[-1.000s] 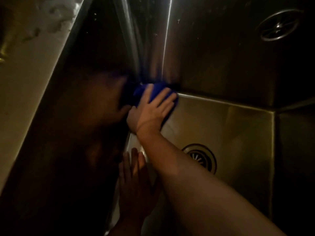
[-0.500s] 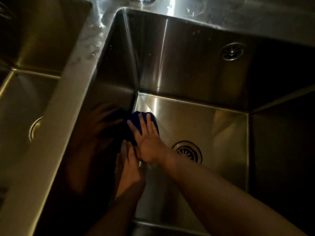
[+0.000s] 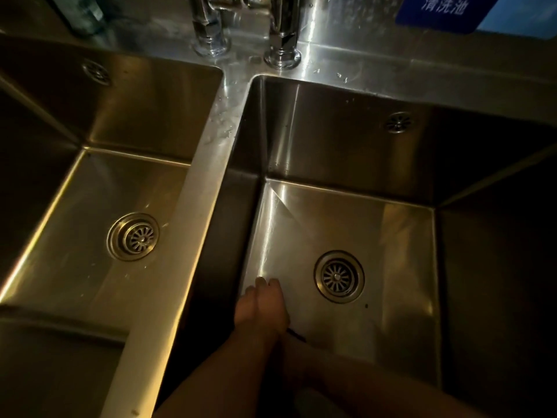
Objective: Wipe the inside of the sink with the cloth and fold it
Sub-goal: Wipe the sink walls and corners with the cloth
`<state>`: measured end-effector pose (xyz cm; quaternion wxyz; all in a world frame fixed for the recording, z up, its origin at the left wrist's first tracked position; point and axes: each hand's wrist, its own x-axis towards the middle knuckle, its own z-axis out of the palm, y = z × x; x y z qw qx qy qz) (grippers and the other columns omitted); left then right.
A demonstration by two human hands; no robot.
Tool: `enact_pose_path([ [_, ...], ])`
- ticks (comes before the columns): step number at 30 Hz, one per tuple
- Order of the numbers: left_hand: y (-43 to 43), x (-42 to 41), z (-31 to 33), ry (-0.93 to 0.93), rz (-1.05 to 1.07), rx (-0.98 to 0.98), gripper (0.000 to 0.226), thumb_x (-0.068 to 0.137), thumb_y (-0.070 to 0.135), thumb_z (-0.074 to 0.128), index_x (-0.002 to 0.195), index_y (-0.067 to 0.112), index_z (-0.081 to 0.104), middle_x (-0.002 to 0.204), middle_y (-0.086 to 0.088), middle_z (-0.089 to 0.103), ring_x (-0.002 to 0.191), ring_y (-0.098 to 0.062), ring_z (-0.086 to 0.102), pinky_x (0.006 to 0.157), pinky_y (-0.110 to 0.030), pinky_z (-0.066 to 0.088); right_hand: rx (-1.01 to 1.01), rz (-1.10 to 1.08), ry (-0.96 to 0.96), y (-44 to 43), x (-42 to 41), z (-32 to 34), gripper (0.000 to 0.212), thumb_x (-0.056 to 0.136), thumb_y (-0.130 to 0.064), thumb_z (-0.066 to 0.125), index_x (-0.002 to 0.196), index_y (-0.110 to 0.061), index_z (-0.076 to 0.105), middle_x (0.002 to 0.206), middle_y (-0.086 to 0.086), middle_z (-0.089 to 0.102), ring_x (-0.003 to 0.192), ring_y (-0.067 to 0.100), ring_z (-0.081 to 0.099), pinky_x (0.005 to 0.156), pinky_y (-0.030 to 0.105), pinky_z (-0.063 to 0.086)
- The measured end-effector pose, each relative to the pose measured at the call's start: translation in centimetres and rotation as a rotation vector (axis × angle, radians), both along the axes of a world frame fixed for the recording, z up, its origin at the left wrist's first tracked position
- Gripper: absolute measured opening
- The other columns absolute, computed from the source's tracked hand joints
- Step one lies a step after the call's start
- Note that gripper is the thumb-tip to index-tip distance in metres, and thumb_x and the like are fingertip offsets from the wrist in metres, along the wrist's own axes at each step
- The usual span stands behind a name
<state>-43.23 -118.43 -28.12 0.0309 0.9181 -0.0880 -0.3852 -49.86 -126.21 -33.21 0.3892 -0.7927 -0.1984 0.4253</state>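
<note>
In the head view, both my hands lie close together on the floor of the right sink (image 3: pixel 391 254), beside its left wall. My left hand (image 3: pixel 245 309) lies along the wall with its fingers straight. My right hand (image 3: pixel 271 303) lies flat next to it, fingers pointing away from me. The blue cloth (image 3: pixel 297 334) is almost wholly hidden under my right hand. Only a thin dark edge shows by the wrist. The light is dim.
The drain (image 3: pixel 339 276) sits just right of my hands. A second sink (image 3: pixel 90 206) with its own drain lies to the left, across a steel divider (image 3: pixel 193 212). Two tap bases (image 3: pixel 281 52) stand on the back ledge, and a blue sign (image 3: pixel 443 10) hangs at the top right.
My hands and the cloth have slid back from the far left corner toward me along the left wall. My head has pulled up and back, so both sinks now show.
</note>
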Motion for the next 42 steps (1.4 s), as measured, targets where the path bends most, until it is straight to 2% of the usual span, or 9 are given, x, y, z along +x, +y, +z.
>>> enact_pose_path([
  [4,0.8,0.6,0.8,0.066,0.013,0.043,0.045,0.087,0.019,0.05,0.131,0.018,0.041,0.136,-0.009,0.044,0.128,-0.027,0.045,0.102,-0.035,0.039,0.122,-0.036,0.217,0.1,-1.3,1.3,0.023,0.074,0.013,0.063,0.096,0.02,0.064,0.097,0.035,0.066,0.089,0.035,0.069,0.078,0.033,0.057],
  [8,1.5,1.2,1.1,0.056,0.035,0.017,0.041,0.088,0.015,0.048,0.128,0.012,0.043,0.134,-0.014,0.043,0.125,-0.031,0.047,0.103,-0.036,0.04,0.084,-0.341,0.45,0.1,-0.6,2.3,0.036,0.092,0.008,0.051,0.127,0.017,0.048,0.126,0.034,0.055,0.111,0.034,0.057,0.089,0.023,0.044],
  [16,1.5,-0.1,1.0,0.094,0.042,-0.025,0.042,0.09,0.02,0.045,0.131,0.012,0.041,0.136,-0.014,0.041,0.127,-0.032,0.045,0.102,-0.037,0.039,-0.025,-0.605,0.989,-6.0,-0.9,0.4,0.046,0.067,-0.008,0.048,0.109,-0.015,0.066,0.091,0.006,0.066,0.067,0.013,0.065,0.059,0.024,0.051],
  [22,1.8,-0.5,0.1,0.0,0.083,-0.066,0.038,0.096,0.028,0.04,0.132,0.016,0.039,0.14,-0.013,0.036,0.129,-0.032,0.038,0.104,-0.039,0.037,-0.094,-0.838,0.811,-18.1,0.2,3.3,0.023,0.061,-0.005,0.056,0.063,-0.013,0.077,0.09,0.003,0.075,0.082,0.017,0.066,0.078,0.025,0.048],
  [30,-0.3,2.7,-4.2,-0.316,-0.023,-0.297,0.064,0.096,0.045,0.038,0.152,0.024,0.016,0.16,-0.014,-0.001,0.147,-0.032,-0.002,0.119,-0.043,0.007,-0.393,-1.123,0.489,-26.7,-0.8,5.7,0.024,0.097,-0.017,0.048,0.097,-0.009,0.071,0.095,0.014,0.071,0.083,0.03,0.066,0.084,0.041,0.05],
  [34,-0.9,3.5,-8.9,-0.43,-0.163,-0.274,0.068,0.09,0.055,0.026,0.151,0.025,0.023,0.159,-0.02,0.011,0.147,-0.038,0.004,0.118,-0.054,0.011,-0.779,-0.778,0.072,-23.8,-2.9,2.7,0.049,0.095,-0.027,0.052,0.141,-0.015,0.04,0.135,0.015,0.052,0.118,0.03,0.053,0.099,0.036,0.043],
  [36,-0.6,3.0,-11.6,-0.406,-0.206,-0.214,0.07,0.091,0.063,0.018,0.152,0.029,0.018,0.16,-0.015,0.005,0.148,-0.035,-0.002,0.118,-0.052,0.005,-0.925,-0.538,0.052,-21.9,-5.0,0.5,0.08,0.096,-0.051,0.041,0.154,-0.015,-0.002,0.16,0.014,0.005,0.144,0.037,0.017,0.117,0.043,0.017],
  [38,-0.2,2.7,-13.9,-0.414,-0.237,-0.173,0.071,0.09,0.066,0.012,0.152,0.031,0.016,0.161,-0.013,0.004,0.148,-0.034,0.0,0.117,-0.051,0.004,-0.989,-0.501,0.097,-20.4,-6.7,-1.9,0.097,0.088,-0.073,0.025,0.141,-0.017,-0.035,0.147,0.008,-0.036,0.143,0.042,-0.021,0.117,0.049,-0.004],
  [42,0.1,2.7,-15.7,-0.464,-0.254,-0.177,0.073,0.088,0.067,0.023,0.152,0.032,0.014,0.161,-0.011,0.005,0.148,-0.033,0.003,0.117,-0.051,0.002,-1.081,-0.681,0.011,-19.1,-6.5,-4.2,0.085,0.072,-0.078,-0.007,0.131,-0.028,-0.042,0.15,0.011,-0.039,0.14,0.041,-0.028,0.118,0.052,0.004],
])
